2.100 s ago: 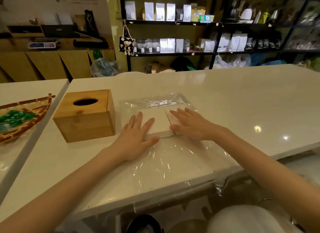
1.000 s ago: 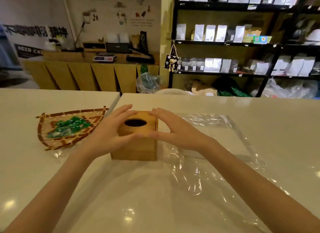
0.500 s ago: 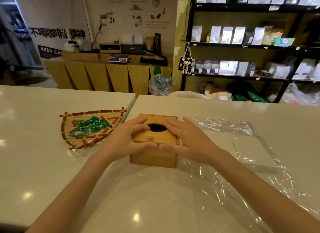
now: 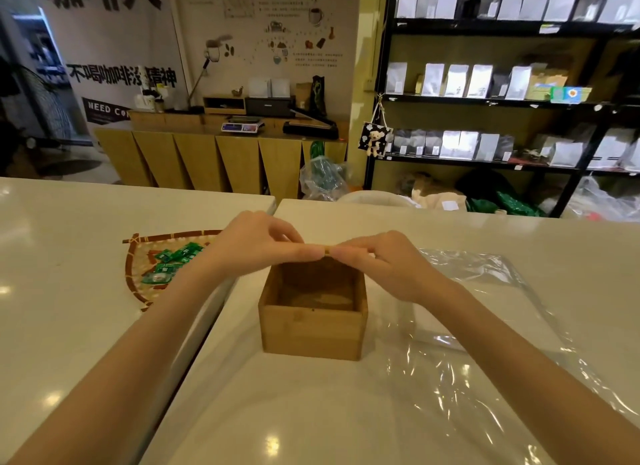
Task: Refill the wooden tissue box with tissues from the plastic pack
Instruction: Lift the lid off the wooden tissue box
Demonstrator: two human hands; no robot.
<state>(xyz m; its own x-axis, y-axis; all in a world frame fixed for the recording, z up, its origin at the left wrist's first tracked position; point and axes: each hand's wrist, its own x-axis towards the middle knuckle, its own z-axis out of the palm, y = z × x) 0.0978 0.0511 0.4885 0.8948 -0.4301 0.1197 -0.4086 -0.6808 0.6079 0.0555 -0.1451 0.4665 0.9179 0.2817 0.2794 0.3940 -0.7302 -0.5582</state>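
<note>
Two white counters point(image 4: 311, 412) meet at a seam in front of you; the near edge is cut off. On the right one, the clear plastic pack point(image 4: 485, 343) lies spread flat, its tissues hard to make out under the glare and your right forearm. Just left of it stands one wooden tissue box point(image 4: 313, 329), open on top, inside bare. Your left hand point(image 4: 256, 246) and right hand point(image 4: 377, 260) both pinch the lid point(image 4: 327, 250) above the box's far edge; only a sliver of it shows between your fingertips. On the left counter, one woven tray point(image 4: 138, 284) holds green packets point(image 4: 173, 262), partly hidden by your left wrist.
</note>
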